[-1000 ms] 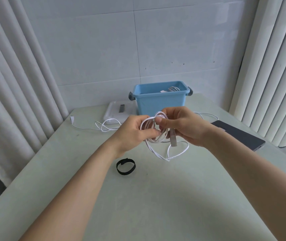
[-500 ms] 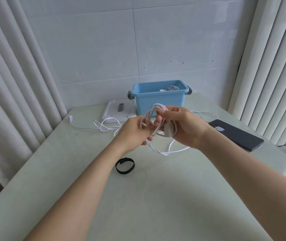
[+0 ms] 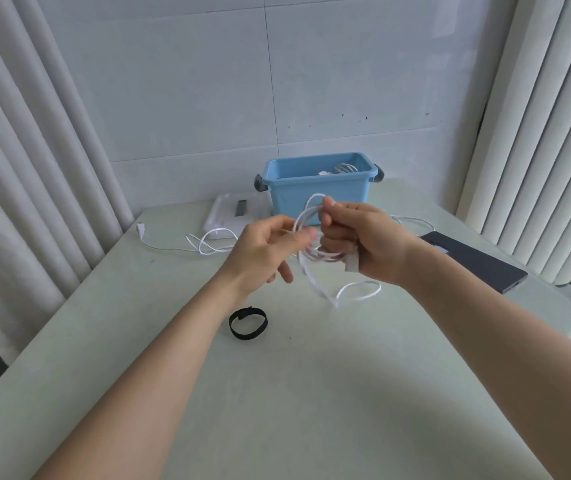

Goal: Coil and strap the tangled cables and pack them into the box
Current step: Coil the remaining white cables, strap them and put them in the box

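The thin white cable [image 3: 312, 233] hangs half coiled above the pale table [image 3: 312, 393]'s middle, the right hand [image 3: 357, 244] clenched round its loops to keep them together while the left hand [image 3: 263, 251] pinches a strand, likely to wind on the dangling tail.

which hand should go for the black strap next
Probably left. The black strap lies on the table nearest the left grip, which only pinches a strand; the right grip clasps the whole white cable coil.
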The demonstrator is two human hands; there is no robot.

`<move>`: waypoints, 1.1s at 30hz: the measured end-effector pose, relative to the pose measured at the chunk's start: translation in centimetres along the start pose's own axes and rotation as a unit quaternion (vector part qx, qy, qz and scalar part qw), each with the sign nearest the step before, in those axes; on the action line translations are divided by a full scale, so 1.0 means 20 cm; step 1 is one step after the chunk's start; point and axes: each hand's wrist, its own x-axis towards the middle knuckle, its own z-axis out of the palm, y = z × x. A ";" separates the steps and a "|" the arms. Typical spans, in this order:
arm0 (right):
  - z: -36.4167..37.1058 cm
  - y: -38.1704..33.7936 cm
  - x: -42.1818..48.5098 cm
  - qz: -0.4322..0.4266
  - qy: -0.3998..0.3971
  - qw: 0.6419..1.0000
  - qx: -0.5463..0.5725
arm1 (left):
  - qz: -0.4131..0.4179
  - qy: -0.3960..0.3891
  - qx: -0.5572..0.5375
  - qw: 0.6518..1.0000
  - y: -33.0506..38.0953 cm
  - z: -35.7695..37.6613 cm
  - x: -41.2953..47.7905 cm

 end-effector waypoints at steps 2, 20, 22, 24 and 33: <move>-0.03 -0.01 0.02 -0.004 0.051 0.998 0.036 | -0.013 -0.013 0.007 1.000 -0.01 -0.02 0.00; -0.66 -0.02 -0.01 0.016 0.570 0.813 0.117 | -0.200 0.554 -0.239 0.772 -0.52 -0.62 0.08; -0.67 0.01 0.02 0.022 0.555 0.820 0.139 | -0.217 0.545 -0.243 0.773 -0.56 -0.61 0.09; -0.63 0.03 0.04 0.036 0.521 0.842 0.135 | -0.216 0.548 -0.213 0.780 -0.54 -0.56 0.10; -0.52 0.04 0.07 0.055 0.452 0.881 0.125 | -0.054 0.358 0.062 0.930 -0.29 -0.33 0.11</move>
